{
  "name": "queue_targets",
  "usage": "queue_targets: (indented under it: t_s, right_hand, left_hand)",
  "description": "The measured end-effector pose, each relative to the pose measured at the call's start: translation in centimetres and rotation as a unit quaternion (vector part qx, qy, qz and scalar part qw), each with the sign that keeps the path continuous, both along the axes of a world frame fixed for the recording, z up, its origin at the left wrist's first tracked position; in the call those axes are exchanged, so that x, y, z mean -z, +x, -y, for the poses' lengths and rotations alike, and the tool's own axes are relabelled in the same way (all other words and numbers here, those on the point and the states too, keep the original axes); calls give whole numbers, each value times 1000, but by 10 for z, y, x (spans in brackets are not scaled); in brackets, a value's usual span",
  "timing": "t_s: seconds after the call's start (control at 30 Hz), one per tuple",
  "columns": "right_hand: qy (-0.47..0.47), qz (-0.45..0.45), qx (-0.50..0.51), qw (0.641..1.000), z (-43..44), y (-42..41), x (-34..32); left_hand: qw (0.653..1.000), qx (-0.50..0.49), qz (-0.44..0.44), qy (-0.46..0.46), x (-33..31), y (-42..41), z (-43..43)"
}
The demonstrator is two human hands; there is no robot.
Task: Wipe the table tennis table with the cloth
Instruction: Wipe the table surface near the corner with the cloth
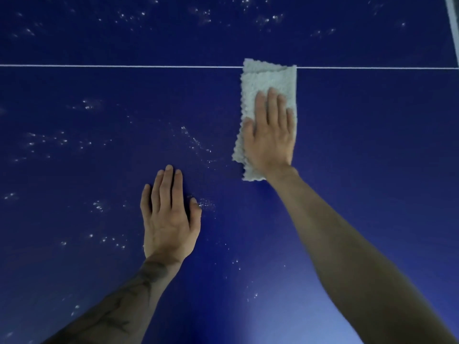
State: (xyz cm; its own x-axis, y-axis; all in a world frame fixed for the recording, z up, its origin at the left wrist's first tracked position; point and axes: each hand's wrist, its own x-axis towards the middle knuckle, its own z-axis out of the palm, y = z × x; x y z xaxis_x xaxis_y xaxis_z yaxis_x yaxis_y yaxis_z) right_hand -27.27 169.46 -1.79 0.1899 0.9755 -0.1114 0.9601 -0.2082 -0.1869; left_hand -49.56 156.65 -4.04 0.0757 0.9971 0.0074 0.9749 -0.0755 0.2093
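The dark blue table tennis table (360, 145) fills the view, with a thin white line (124, 66) running across it. A folded pale grey cloth (270, 78) lies on the table, its far end over the white line. My right hand (270, 135) presses flat on the cloth with straight fingers. My left hand (169, 217) rests flat on the bare table, nearer to me and to the left of the cloth. White specks and droplets (196, 142) are scattered over the left and far parts of the surface.
A white border stripe (453, 26) marks the table's edge at the far right. The surface to the right of the cloth shows almost no specks. A pale glare lies on the table near the bottom centre.
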Motion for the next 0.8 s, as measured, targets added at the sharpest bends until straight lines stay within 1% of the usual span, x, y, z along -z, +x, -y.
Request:
queue_targets:
  t_s: [0.07, 0.17, 0.2, 0.23, 0.27, 0.37, 0.43, 0.47, 0.5, 0.53, 0.57, 0.63, 0.67, 0.7, 0.73, 0.8]
  right_hand:
    - [2, -8, -44, 999, 8, -30, 2]
    - [11, 2, -202, 979, 53, -44, 5]
    - [9, 7, -229, 973, 67, -34, 6]
    - [1, 8, -228, 974, 76, -18, 6]
    - [-8, 10, -201, 979, 81, 1, 5]
    - [-20, 16, -64, 998, 70, 45, 1]
    - [-11, 13, 9, 1000, 53, 41, -2]
    - [-6, 8, 29, 1000, 46, 29, -2]
    - [-5, -1, 31, 999, 42, 13, -2]
    - [-5, -9, 12, 1000, 43, -3, 0]
    - [-6, -13, -28, 1000, 49, -19, 0]
    - [-9, 0, -141, 990, 78, -39, 2]
    - [-7, 7, -187, 982, 93, -36, 2]
    - [-5, 10, -207, 978, 106, -26, 3]
    - [-4, 7, -200, 980, 115, -10, 4]
    - [-10, 16, -127, 992, 121, 27, 3]
  left_hand:
    - [1000, 0, 0, 3, 1, 0, 0]
    - [1000, 0, 6, 9, 2, -1, 0]
    - [1000, 1, 6, 10, 2, -1, 0]
    - [1000, 2, 7, 12, 2, -1, 0]
    - [1000, 3, 7, 13, 2, -1, 0]
    - [1000, 0, 8, 10, 1, -1, 1]
    - [1000, 1, 7, 11, 1, -1, 0]
    - [1000, 2, 6, 12, 1, -1, 0]
    - [1000, 1, 5, 12, 1, 0, 1]
    - [1000, 0, 4, 12, 1, 0, 1]
    - [1000, -2, 4, 12, 1, 0, 1]
    - [1000, 0, 6, 11, 1, 0, 0]
    - [1000, 0, 7, 11, 1, 0, 0]
    - [1000, 0, 9, 10, 1, 0, 0]
    - [1000, 0, 11, 10, 1, 0, 0]
    - [1000, -2, 15, 11, 0, 0, 1]
